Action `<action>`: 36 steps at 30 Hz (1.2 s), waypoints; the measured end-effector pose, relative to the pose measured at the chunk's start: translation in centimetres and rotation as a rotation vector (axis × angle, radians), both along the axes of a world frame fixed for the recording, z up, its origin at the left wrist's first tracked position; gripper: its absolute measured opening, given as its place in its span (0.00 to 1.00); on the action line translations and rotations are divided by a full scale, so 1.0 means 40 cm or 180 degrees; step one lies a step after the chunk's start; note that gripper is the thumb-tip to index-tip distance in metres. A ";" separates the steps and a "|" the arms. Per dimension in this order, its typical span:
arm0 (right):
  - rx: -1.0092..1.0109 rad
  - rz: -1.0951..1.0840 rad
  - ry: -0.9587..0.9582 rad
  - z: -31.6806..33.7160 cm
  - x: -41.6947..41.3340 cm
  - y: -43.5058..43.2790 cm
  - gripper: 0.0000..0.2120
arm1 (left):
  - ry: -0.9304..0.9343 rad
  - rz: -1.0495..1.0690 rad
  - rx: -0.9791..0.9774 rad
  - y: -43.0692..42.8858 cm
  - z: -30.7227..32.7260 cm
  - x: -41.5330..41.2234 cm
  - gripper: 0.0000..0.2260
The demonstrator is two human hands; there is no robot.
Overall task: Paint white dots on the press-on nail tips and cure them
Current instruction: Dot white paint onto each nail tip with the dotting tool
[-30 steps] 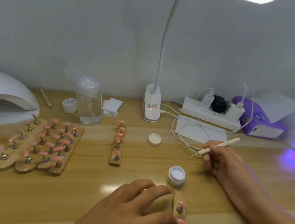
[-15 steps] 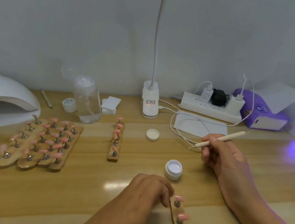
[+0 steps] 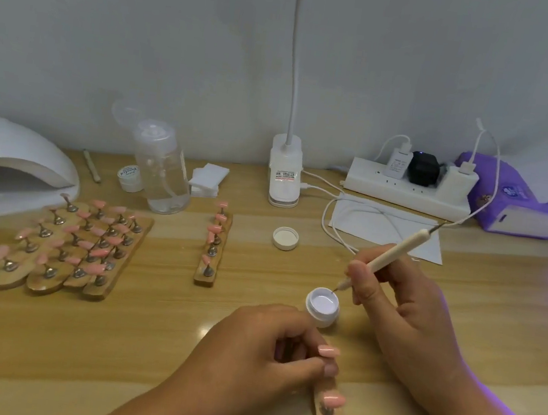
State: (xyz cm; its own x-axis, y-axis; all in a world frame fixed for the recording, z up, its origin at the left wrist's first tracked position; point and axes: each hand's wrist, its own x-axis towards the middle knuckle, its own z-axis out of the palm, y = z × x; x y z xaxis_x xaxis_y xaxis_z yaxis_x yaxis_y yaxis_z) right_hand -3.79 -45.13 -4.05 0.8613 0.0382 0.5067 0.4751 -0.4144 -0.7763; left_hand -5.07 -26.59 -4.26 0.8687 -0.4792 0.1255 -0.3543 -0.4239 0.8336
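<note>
Wooden and narrow, the strip (image 3: pixel 319 397) of glossy pink nail tips (image 3: pixel 333 401) is held at its top end by your left hand's (image 3: pixel 247 359) curled fingers. Beyond it, your right hand (image 3: pixel 408 310) pinches a slim cream pen (image 3: pixel 398 253), its metal point at the round white jar (image 3: pixel 321 316).

Clear pump bottle (image 3: pixel 163 169), clip lamp base (image 3: pixel 284 177), power strip (image 3: pixel 405 193), purple tissue pack (image 3: pixel 520 211)

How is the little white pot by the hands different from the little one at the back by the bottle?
The front pot is open, with white paint showing; the back pot has its lid on, with writing on top. The dotting tool in the right hand reaches the front pot's rim; no hand is near the back pot, which stands beside the clear bottle. Both are small, round and white.
</note>
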 end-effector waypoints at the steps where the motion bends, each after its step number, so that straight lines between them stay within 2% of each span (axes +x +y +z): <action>1: -0.0074 0.0033 0.0021 -0.005 0.003 0.002 0.08 | 0.0143 0.0033 -0.0099 -0.001 -0.002 0.003 0.06; 5: -0.0302 0.0034 0.0149 -0.018 0.011 0.001 0.09 | 0.0895 0.0234 -0.0936 0.008 -0.008 0.013 0.10; 10: -0.0430 0.0145 0.0210 -0.018 0.012 -0.001 0.09 | 0.1031 0.0241 -0.1512 0.018 -0.009 0.024 0.10; 15: -0.0510 0.0137 0.0172 -0.015 0.010 0.004 0.07 | 0.1012 0.0315 -0.1711 0.020 -0.012 0.031 0.12; 20: 0.0439 -0.0086 0.0224 -0.005 0.001 0.002 0.07 | 0.1052 0.0311 -0.1740 0.023 -0.007 0.032 0.14; 24: 0.1003 -0.0169 0.0525 0.005 0.002 -0.003 0.07 | 0.1079 0.0360 -0.1693 0.020 -0.001 0.029 0.11; 27: 0.1158 -0.0212 0.0776 0.006 0.008 -0.003 0.07 | 0.1153 0.0380 -0.1670 0.021 0.001 0.033 0.09; 33: 0.1093 -0.0307 0.1042 0.000 0.023 -0.006 0.15 | 0.1137 0.0306 -0.1708 0.024 -0.010 0.039 0.13; 36: 0.1368 -0.0215 0.0963 -0.003 0.026 -0.012 0.12 | 0.1111 0.0226 -0.1628 0.024 -0.011 0.035 0.12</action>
